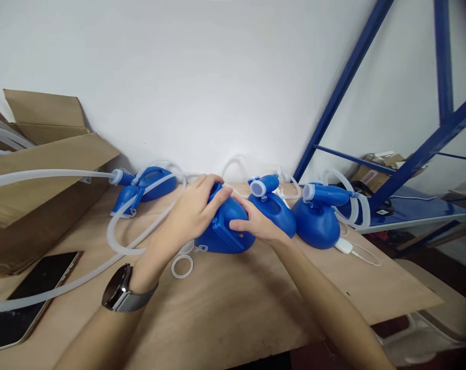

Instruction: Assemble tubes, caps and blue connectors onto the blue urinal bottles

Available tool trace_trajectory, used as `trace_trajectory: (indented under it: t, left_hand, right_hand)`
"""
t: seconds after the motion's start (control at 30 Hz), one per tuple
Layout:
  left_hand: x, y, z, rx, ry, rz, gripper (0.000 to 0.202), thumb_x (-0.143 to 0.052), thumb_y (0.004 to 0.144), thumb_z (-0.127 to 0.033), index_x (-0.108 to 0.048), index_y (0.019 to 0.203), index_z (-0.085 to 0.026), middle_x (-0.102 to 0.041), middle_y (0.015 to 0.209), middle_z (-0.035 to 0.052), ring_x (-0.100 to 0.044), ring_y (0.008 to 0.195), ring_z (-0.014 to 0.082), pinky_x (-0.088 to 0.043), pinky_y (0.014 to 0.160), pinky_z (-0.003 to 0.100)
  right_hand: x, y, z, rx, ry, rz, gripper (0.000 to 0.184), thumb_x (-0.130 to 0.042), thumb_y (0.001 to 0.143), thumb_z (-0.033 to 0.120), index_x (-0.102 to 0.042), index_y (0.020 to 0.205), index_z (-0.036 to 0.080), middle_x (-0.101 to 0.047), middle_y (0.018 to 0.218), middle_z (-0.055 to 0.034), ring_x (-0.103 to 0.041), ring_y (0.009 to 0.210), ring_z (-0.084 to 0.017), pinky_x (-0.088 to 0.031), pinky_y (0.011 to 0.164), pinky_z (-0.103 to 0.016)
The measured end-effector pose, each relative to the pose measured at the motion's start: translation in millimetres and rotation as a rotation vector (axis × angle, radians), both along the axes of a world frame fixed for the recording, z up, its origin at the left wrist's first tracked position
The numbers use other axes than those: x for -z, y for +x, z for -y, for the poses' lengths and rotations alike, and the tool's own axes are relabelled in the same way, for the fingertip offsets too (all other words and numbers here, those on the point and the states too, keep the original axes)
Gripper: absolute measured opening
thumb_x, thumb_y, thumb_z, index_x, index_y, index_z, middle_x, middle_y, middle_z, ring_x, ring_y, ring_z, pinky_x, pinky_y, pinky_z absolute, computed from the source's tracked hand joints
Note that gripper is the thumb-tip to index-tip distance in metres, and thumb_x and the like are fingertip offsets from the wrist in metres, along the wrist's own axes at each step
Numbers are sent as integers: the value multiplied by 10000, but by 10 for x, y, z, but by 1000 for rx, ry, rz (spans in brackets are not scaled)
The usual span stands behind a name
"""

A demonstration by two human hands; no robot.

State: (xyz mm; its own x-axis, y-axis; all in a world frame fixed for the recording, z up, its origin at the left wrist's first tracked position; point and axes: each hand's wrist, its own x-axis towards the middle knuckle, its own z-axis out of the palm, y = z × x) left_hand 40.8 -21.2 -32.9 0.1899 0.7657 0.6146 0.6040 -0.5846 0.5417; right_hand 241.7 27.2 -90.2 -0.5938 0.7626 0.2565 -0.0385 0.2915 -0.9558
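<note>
A blue plastic urinal bottle with a moulded handle rests tilted on the wooden table in front of me. My left hand is closed over its upper left part, thumb across the top, hiding much of the neck. On the right side, my right hand grips the bottle's body, thumb by the handle. A white plastic ring with a small strap lies on the table just left of the bottle, below my left hand.
More blue bottles with funnel heads and clear hoses stand at right and back left. An open cardboard box, a hose and a dark phone occupy the left. A white adapter and blue rack are right.
</note>
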Motion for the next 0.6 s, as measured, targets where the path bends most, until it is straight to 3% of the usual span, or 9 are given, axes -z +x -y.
trace_trajectory:
  t: [0.07,0.13,0.2,0.23,0.3,0.4,0.5,0.6]
  left_hand:
    - [144,-143,62,3,-75,-94,471,-329,1055,-490,-655,1258,-218,-716,1259,120,-649,1155,293,-477,1013,440]
    - [333,-401,126,-68,-166,-201,487,-336,1045,-499,-652,1312,-242,-715,1291,106,-657,1174,310,-492,1001,448]
    - [566,-708,183,-102,-298,-375,443,-412,1003,-473,-692,1261,-246,-753,1138,94,-701,1031,309,-528,925,436]
    - [696,-853,207,-58,-369,-477,420,-460,965,-442,-711,1228,-232,-749,1118,103,-708,998,310,-542,893,428]
    - [963,-1078,244,14,-463,-597,413,-544,894,-402,-729,1211,-211,-707,1255,139,-689,1112,322,-554,918,409]
    - [1297,-1210,265,52,-515,-654,489,-580,852,-351,-688,1306,-206,-641,1399,162,-645,1226,339,-545,990,430]
    - [1441,-1205,246,38,-502,-591,457,-506,896,-325,-704,1285,-191,-675,1338,171,-655,1204,346,-529,1035,473]
    - [1425,-1236,225,42,-490,-515,482,-519,886,-310,-687,1326,-203,-674,1378,154,-637,1262,347,-517,1077,475]
  right_hand:
    - [219,116,107,-10,-145,3,945,-902,676,608,-483,1448,260,-653,1373,-122,-680,1206,-315,-539,1047,-486]
    - [448,214,209,-132,-312,-59,978,-902,655,628,-441,1443,278,-701,1268,-125,-752,1017,-309,-596,902,-485]
    - [666,251,270,-221,-433,-158,974,-918,631,622,-438,1407,282,-731,1184,-115,-777,890,-294,-600,832,-460]
    - [763,243,281,-221,-471,-204,952,-926,622,614,-457,1380,279,-738,1161,-109,-782,862,-288,-596,822,-447]
    - [918,191,274,-178,-519,-276,922,-934,596,619,-502,1332,272,-752,1124,-98,-785,856,-288,-588,836,-444]
    - [1045,118,243,-146,-558,-305,937,-918,566,680,-551,1316,253,-771,1045,-95,-781,900,-315,-580,885,-486]
    - [1077,116,252,-138,-546,-291,853,-854,635,729,-612,1285,232,-777,975,-100,-774,911,-326,-587,872,-485]
    - [1055,135,308,-97,-503,-259,578,-719,820,704,-700,1164,239,-773,969,-105,-770,943,-318,-591,827,-444]
